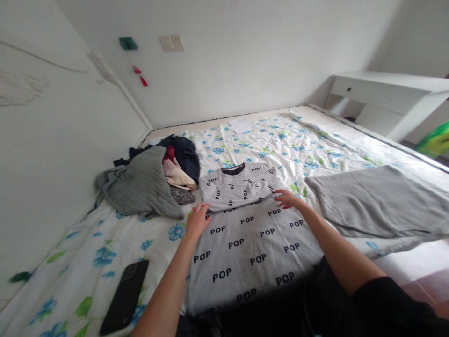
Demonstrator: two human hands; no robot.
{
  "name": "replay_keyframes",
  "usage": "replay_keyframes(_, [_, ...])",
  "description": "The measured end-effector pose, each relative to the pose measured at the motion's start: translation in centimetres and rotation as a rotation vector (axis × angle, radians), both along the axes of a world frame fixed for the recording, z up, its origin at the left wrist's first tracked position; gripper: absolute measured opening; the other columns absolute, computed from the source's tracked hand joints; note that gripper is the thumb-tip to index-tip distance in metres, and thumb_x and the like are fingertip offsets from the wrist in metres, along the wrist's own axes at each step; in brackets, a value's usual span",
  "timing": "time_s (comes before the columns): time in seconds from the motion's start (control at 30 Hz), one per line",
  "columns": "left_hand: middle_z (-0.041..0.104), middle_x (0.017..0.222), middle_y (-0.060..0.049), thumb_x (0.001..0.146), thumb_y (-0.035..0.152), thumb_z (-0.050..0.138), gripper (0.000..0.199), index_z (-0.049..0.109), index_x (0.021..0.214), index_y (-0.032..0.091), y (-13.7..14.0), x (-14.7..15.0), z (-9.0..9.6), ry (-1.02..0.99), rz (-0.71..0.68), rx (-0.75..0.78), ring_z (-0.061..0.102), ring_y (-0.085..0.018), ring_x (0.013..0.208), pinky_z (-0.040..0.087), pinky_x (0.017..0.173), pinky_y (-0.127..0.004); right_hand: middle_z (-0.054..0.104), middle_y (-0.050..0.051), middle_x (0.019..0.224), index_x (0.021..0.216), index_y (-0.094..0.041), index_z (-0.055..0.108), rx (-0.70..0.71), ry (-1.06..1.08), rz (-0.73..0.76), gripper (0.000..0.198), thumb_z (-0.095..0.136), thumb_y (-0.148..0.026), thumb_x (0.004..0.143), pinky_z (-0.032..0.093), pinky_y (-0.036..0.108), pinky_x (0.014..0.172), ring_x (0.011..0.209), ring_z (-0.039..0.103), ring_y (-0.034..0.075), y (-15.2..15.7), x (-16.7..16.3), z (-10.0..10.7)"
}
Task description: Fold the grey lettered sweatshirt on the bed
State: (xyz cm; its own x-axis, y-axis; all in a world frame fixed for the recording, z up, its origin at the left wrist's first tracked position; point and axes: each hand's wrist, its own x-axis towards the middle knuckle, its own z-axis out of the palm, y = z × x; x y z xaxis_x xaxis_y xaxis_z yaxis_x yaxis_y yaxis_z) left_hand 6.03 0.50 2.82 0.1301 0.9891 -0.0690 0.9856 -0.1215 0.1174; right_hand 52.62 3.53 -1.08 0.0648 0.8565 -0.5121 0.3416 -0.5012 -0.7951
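A grey long-sleeved shirt (pixel 242 234) printed with dark "POP" lettering lies spread on the bed, its collar away from me. Its sleeves lie folded across the chest, making a layered band (pixel 238 193). My left hand (pixel 197 220) rests at the left end of this band, thumb and fingers apart. At the band's right end, my right hand (pixel 288 199) touches the cloth with its fingers spread. Neither hand visibly grips the fabric. The shirt's hem reaches the near edge of the bed, by my dark clothing.
A heap of clothes with a grey-green cable-knit piece (pixel 143 182) sits at the left. On the right lies a folded grey ribbed garment (pixel 375 201). A black phone (pixel 125 297) rests near left. Farther back are a white paper (pixel 240 125) and a white desk (pixel 382 98).
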Motion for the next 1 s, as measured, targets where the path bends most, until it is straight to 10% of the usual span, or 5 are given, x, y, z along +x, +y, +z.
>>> replay_keyframes(0.47, [0.081,0.109,-0.009,0.104,0.032,0.059,0.013,0.07,0.107,0.026,2.2,-2.1,-1.5,-0.126,0.423,0.102,0.074,-0.03,0.104,0.049,0.084,-0.034,0.083,0.009,0.113,0.139,-0.021,0.074,-0.025,0.245,-0.3,0.036,0.072,-0.022,0.104,0.064,0.019,0.072,0.078,0.075,0.012,1.4,0.0,-0.7])
replay_keyframes(0.8, [0.074,0.122,-0.011,0.095,0.015,0.061,0.017,0.069,0.106,0.024,2.5,-2.9,-2.1,0.006,0.086,0.062,0.071,-0.029,0.117,0.052,0.101,-0.032,0.084,0.013,0.124,0.141,-0.02,0.075,-0.08,0.302,-0.083,0.043,0.084,-0.02,0.099,0.068,0.027,0.077,0.087,0.079,0.017,1.1,-0.4,-0.8])
replay_keyframes(1.0, [0.075,0.092,-0.004,0.096,0.022,0.065,0.005,0.064,0.094,0.027,3.3,-3.3,-2.6,-0.114,0.326,0.111,0.071,-0.026,0.09,0.043,0.075,-0.03,0.084,0.012,0.126,0.135,-0.018,0.078,-0.03,0.296,-0.175,0.034,0.083,-0.019,0.102,0.066,0.026,0.08,0.085,0.078,0.014,1.5,-1.3,-0.9])
